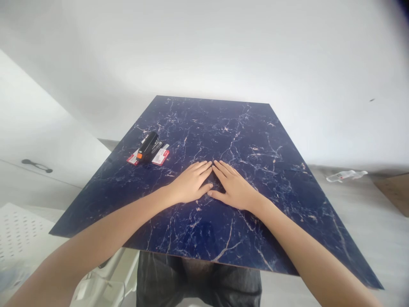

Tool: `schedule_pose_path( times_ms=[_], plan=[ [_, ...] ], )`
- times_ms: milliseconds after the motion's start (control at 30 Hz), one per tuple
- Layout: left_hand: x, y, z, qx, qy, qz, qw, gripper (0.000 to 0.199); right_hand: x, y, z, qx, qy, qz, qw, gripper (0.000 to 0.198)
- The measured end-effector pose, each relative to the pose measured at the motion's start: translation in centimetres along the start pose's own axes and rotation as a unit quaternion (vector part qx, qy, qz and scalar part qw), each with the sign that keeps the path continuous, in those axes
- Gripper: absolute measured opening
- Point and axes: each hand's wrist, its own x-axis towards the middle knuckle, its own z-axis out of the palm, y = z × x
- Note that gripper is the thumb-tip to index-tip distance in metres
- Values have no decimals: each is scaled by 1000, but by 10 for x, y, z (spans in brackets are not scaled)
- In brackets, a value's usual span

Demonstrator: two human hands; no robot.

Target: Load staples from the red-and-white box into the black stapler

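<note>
Both my hands lie palm down on the dark blue, white-veined marble-look tabletop (211, 128). My left hand (192, 182) is flat with its fingers stretched out and nothing under it that I can see. Mirroring it, my right hand (235, 186) also rests flat and holds nothing. The fingertips and thumbs of the two hands come close together or touch in the middle. Beyond my left hand stands a black elongated device (148, 147) with an orange patch, possibly a stapler. Small red-and-white packs, such as the right one (160, 157), lie beside it.
A pale wall (223, 51) rises behind the table. On the floor to the right lies a clear plastic bottle (346, 176) near a brown cardboard piece (394, 192). At left are a white cabinet with a dark handle (36, 166) and a white perforated surface (21, 230).
</note>
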Motion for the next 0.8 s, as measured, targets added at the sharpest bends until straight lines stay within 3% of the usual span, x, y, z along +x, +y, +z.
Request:
schedule_pose_path(
  times_ms=[800],
  plan=[
    [0, 1, -1, 12, 0, 4, 1000, 63, 0, 1, 2, -11, 5, -1, 1000, 98]
  ],
)
